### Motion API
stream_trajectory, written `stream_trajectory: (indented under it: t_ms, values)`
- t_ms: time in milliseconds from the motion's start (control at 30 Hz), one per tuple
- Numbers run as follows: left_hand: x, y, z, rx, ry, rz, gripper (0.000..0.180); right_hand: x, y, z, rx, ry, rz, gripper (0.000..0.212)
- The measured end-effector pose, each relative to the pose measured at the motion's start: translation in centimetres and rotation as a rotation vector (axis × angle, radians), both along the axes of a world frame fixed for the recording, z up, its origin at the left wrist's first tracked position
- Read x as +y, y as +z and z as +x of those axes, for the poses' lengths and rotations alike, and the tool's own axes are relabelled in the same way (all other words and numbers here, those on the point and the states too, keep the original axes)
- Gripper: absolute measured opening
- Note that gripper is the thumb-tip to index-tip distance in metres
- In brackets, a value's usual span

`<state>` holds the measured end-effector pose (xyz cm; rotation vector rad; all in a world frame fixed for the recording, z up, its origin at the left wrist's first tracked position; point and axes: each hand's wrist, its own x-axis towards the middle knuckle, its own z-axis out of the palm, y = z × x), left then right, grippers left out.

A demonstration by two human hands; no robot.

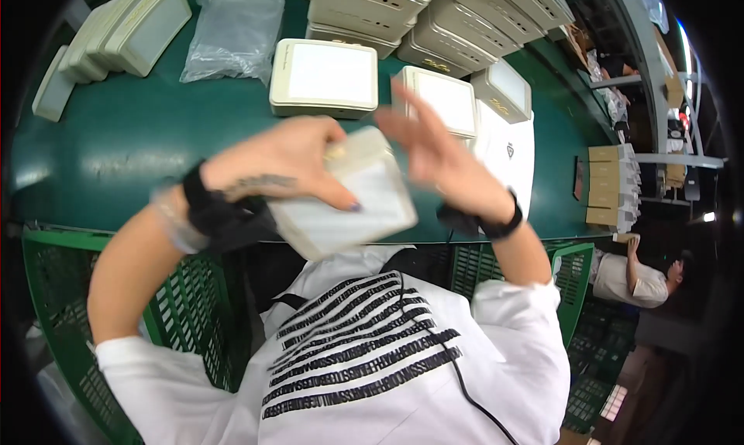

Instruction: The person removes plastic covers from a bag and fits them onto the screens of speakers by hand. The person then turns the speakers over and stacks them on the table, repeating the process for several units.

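My left hand (287, 158) grips a cream, round-cornered box-shaped device (368, 201) with a pale front panel, the thumb lying across that panel. The device is tilted and blurred, held above the table's near edge. Beside it, my right hand (446, 154) is raised with fingers stretched out, smeared by motion and holding nothing visible. Just beyond my hands, a similar device (325, 75) lies panel-up on the green table (178, 154). Another device (440, 103) lies behind my right fingers, partly hidden by them.
Stacks of cream devices (364, 7) stand at the back. Clear plastic bags (236, 30) and leaning devices (147, 28) are at the back left. A white sheet (508, 151) lies at right. Green crates (194, 313) flank me. A person (632, 278) is beyond small boxes (611, 185).
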<state>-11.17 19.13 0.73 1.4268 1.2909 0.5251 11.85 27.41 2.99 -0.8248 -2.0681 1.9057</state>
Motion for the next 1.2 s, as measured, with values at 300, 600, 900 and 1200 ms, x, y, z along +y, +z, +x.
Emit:
stream_trajectory:
  t_ms: [300, 600, 900, 1200]
  values:
    - [2.5, -1.0, -6.9, 0.94, 0.693, 0.758, 0.076, -7.1, -4.2, 8.0, -0.12, -0.563, -0.227, 0.076]
    - [8.9, -5.0, -8.8, 1.045, 0.952, -0.075, 0.112, -5.3, -4.4, 6.4, -0.347, -0.614, 0.724, 0.052]
    - [2.4, -1.6, -13.9, 0.788, 0.926, 0.109, 0.103, -3.6, 1.5, 6.2, -0.256, -0.497, 1.004, 0.048]
    - [-1.0, -3.5, -17.2, 0.089, 0.923, 0.217, 0.105, -4.4, 2.2, -2.9, -0.009, -0.297, 0.95, 0.049]
